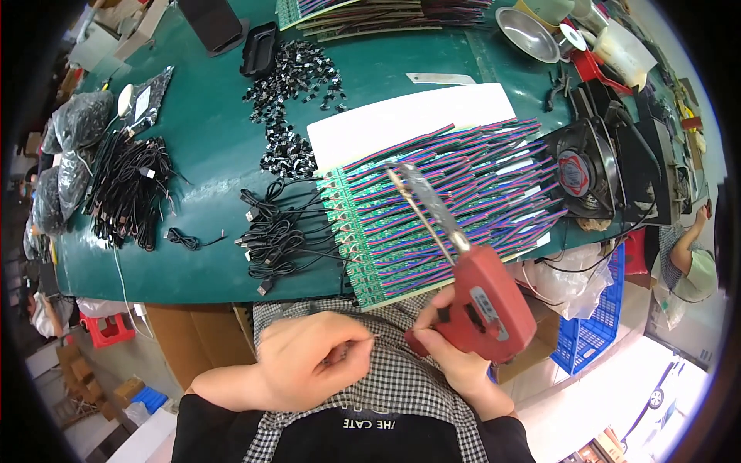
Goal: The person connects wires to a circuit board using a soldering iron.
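My right hand grips the handle of a red soldering gun, its metal tube and thin tip slanting up and left over the circuit boards. Beside it, my left hand is closed in front of my checked apron, fingertips pinched; what they hold, if anything, is too small to tell. A panel of green circuit boards lies at the table's near edge, with striped multicoloured wires running right. Black USB cables come off the panel's left side.
A bundle of black cables and one loose coiled cable lie to the left. Small metal connectors are heaped beyond. On the right stand a fan and a metal bowl. A blade lies behind the white sheet.
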The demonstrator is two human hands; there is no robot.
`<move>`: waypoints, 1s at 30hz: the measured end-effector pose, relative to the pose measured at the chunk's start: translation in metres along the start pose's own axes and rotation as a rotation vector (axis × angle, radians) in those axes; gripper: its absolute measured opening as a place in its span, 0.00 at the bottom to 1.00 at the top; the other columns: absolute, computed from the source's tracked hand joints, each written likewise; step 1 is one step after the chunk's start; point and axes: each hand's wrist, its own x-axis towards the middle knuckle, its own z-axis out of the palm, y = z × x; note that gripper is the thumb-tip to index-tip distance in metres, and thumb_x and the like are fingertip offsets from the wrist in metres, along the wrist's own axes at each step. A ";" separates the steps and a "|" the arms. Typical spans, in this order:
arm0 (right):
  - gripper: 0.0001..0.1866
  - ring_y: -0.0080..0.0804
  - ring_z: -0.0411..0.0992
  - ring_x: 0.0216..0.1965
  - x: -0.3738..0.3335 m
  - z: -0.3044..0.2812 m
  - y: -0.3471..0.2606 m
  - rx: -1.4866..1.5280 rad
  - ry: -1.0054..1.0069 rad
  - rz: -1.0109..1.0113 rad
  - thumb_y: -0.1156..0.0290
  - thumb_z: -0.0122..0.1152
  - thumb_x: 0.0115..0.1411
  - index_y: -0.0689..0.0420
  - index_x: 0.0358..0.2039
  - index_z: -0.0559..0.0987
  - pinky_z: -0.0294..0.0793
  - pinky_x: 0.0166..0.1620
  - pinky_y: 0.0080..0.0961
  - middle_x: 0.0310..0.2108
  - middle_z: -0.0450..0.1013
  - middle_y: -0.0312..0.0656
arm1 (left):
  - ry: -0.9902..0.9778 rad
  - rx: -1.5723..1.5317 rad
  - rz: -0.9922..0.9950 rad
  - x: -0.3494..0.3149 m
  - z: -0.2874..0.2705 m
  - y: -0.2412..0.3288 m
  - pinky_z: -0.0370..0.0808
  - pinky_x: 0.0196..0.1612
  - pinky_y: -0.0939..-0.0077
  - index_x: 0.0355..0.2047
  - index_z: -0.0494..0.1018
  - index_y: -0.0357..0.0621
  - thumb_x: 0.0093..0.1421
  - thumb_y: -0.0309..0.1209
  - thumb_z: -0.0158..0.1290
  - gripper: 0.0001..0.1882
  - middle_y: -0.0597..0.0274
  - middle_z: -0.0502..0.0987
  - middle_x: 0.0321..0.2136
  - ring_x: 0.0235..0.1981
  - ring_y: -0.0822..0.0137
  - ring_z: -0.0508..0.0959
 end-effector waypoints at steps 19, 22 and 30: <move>0.26 0.39 0.77 0.29 -0.079 -0.064 0.049 -0.436 0.007 -0.010 0.65 0.71 0.40 0.68 0.39 0.77 0.76 0.34 0.26 0.32 0.77 0.47 | -0.047 0.342 -0.007 0.032 0.015 -0.058 0.69 0.32 0.70 0.22 0.69 0.39 0.42 0.22 0.58 0.08 0.61 0.65 0.30 0.32 0.62 0.68; 0.29 0.39 0.77 0.30 -0.081 -0.066 0.053 -0.438 0.021 -0.013 0.65 0.72 0.40 0.69 0.41 0.76 0.77 0.36 0.27 0.34 0.77 0.48 | -0.052 0.342 0.003 0.033 0.013 -0.059 0.69 0.32 0.70 0.22 0.69 0.39 0.42 0.22 0.57 0.08 0.61 0.65 0.30 0.32 0.62 0.68; 0.32 0.40 0.77 0.31 -0.073 -0.065 0.051 -0.416 -0.009 0.012 0.64 0.72 0.41 0.70 0.45 0.74 0.77 0.36 0.26 0.35 0.77 0.48 | -0.080 0.360 -0.012 0.033 0.014 -0.059 0.70 0.33 0.71 0.22 0.69 0.40 0.42 0.22 0.57 0.07 0.62 0.65 0.30 0.33 0.63 0.68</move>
